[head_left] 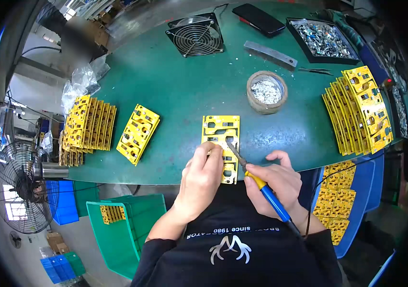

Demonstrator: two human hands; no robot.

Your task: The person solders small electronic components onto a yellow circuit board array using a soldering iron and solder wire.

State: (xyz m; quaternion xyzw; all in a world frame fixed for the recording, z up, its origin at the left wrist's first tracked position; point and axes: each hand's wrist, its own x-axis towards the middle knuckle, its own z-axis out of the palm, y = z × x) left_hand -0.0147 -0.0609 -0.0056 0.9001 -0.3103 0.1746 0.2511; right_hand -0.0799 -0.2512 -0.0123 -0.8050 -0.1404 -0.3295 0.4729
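Note:
A yellow circuit board panel [220, 133] lies at the near edge of the green table [180, 91], right in front of me. My left hand [203, 178] rests on its lower left part, fingers curled, pinching something too small to make out. My right hand [277, 182] grips a soldering iron [260, 185] with a blue and yellow handle. The iron's metal tip touches the panel near its middle right.
Stacks of yellow panels stand at the left [87, 128], centre left [138, 133] and far right [360, 110]. A round tin of solder scraps [266, 92], a small fan [195, 36], a phone [258, 19], a parts tray [322, 40], tweezers [315, 71], green bin [118, 229].

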